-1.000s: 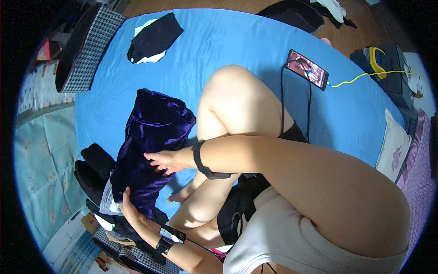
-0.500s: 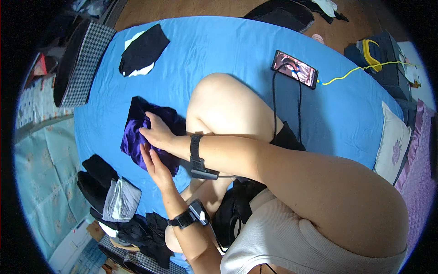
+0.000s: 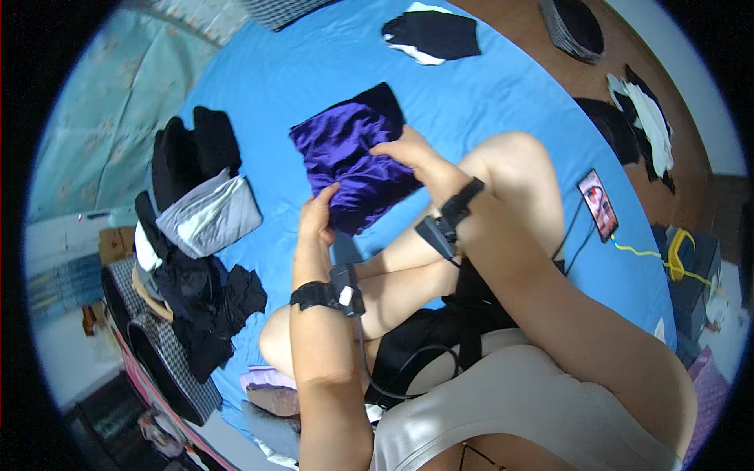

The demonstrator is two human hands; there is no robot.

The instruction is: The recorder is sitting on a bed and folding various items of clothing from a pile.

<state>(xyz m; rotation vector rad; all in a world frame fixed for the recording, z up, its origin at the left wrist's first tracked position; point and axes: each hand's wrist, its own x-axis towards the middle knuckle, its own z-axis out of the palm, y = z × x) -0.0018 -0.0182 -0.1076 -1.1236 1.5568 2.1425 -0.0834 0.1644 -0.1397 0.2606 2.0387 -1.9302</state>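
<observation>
Left hand (image 3: 317,217) and right hand (image 3: 415,154) hold purple cloth (image 3: 353,169), folded small. Gray cloth (image 3: 236,210) at left looks folded; nearer, black clothes (image 3: 192,294) lie messy.

the folded purple cloth (image 3: 365,153) looks velvety, with a soft sheen.

A yellow cable (image 3: 638,252) runs to a phone (image 3: 599,207)

– What is the person wearing?
– A pale ribbed tank top (image 3: 510,400), black shorts (image 3: 491,297), and a thin dark cord (image 3: 463,456) near the neckline.
– And at the wrists?
– Black straps (image 3: 314,295), each with a small dark box (image 3: 346,277); the left one has a white patch (image 3: 345,296) and trails a dark cable (image 3: 362,345).
</observation>
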